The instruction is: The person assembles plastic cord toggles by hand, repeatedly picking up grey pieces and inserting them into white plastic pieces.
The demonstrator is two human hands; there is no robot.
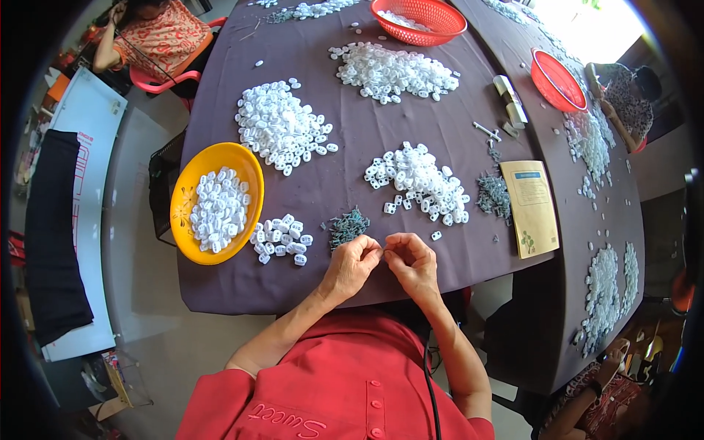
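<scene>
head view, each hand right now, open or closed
Left hand: closed in a pinch; anything held cannot be told.
Right hand: also closed in a pinch; anything held cannot be told.

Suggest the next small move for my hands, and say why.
Perhaps bring your left hand and right hand slightly closer: both are pinched, almost meeting, near the grey-green pieces; anything held is too small to make out.

Strong light floods in far ahead and right of the fingers [405,243], blown out to white glare [587,23]! Around them the tabletop [345,183] sits softly lit, detail crisp, shadows faint. Way out left, the white board [95,183] bows with the lens; black swallows the corners, and nearer right turns dim.
</scene>
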